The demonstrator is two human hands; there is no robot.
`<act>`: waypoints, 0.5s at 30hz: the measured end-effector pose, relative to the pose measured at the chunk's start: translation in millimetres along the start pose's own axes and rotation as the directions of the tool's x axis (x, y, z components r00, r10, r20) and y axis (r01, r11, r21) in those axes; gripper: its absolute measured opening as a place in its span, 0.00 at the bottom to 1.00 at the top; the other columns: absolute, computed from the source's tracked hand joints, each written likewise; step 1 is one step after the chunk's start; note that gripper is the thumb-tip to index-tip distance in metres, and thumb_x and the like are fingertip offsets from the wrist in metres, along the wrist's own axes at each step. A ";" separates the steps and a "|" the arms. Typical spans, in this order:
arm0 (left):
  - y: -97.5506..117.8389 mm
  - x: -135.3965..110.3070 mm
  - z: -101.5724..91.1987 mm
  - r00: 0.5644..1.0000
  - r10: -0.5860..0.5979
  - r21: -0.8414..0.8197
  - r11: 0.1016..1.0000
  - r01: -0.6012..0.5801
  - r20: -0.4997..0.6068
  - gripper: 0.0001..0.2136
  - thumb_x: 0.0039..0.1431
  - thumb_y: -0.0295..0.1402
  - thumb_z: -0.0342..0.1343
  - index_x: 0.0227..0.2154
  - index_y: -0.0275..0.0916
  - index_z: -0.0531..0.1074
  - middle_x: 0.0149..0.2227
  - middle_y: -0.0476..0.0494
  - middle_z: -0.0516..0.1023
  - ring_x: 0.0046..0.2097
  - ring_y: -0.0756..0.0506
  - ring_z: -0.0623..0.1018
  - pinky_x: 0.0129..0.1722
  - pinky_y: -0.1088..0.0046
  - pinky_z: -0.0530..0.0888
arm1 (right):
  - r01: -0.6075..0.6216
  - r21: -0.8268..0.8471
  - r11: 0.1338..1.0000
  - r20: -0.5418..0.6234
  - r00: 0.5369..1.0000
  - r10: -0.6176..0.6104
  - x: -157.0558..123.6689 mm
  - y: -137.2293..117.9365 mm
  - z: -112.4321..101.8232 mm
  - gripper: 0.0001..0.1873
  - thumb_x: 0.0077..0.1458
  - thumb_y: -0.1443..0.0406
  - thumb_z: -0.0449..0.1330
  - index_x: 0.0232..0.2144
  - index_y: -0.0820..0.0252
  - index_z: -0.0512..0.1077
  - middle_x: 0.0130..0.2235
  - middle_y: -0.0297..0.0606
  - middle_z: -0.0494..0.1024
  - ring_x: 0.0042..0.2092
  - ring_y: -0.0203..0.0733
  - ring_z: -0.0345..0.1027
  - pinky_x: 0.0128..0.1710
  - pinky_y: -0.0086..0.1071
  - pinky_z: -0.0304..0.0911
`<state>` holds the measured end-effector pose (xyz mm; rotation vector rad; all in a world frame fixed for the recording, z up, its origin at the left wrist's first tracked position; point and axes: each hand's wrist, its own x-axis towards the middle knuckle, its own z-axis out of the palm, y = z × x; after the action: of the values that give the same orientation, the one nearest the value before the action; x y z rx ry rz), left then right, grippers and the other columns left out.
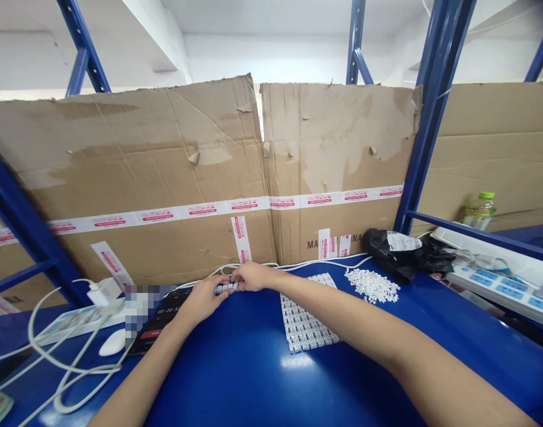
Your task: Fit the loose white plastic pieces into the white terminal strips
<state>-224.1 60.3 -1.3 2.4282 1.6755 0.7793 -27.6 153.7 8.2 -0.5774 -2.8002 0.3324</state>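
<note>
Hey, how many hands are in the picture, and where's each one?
2: the left hand at the left end of the small white strip, the right hand at its right end. Neither is hidden completely.

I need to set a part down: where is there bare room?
Largest patch: the blue table between the left forearm and the white grid panel. Another lies between the right forearm and the socket strip. Crowded: far left, with white cables and mouse; back right, with pile of white pieces and black plastic bag.
</note>
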 end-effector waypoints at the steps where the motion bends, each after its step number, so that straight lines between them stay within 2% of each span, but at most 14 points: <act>1: 0.0 0.0 -0.1 1.000 0.000 -0.001 1.000 0.000 -0.002 0.16 0.63 0.44 0.57 0.47 0.45 0.83 0.51 0.41 0.87 0.53 0.33 0.84 0.58 0.59 0.75 | -0.001 0.000 1.000 -0.003 1.000 0.001 -0.1 0.0 0.0 0.14 0.57 0.70 0.70 0.47 0.64 0.82 0.42 0.42 0.86 0.41 0.46 0.79 0.38 0.29 0.63; 10: 1.1 -1.6 -1.1 1.000 0.008 0.002 1.000 -0.008 -0.012 0.18 0.62 0.44 0.58 0.50 0.44 0.81 0.52 0.40 0.87 0.54 0.33 0.84 0.58 0.58 0.75 | 0.001 0.016 1.000 -0.032 0.999 -0.001 -1.5 -4.5 -1.8 0.13 0.55 0.70 0.70 0.45 0.64 0.82 0.40 0.42 0.86 0.38 0.46 0.78 0.37 0.30 0.64; 15: 7.1 -9.0 -15.0 0.997 0.036 0.011 0.999 -0.036 -0.066 0.22 0.65 0.50 0.57 0.54 0.41 0.79 0.55 0.37 0.85 0.56 0.33 0.83 0.59 0.57 0.75 | 0.010 0.033 0.999 -0.079 0.997 -0.007 -15.8 -9.7 -18.0 0.12 0.63 0.73 0.60 0.46 0.65 0.81 0.42 0.44 0.86 0.41 0.46 0.79 0.41 0.32 0.68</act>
<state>-227.3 46.4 11.0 2.4722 1.6668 0.8680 -11.7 141.5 24.5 -0.5586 -2.7155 0.3466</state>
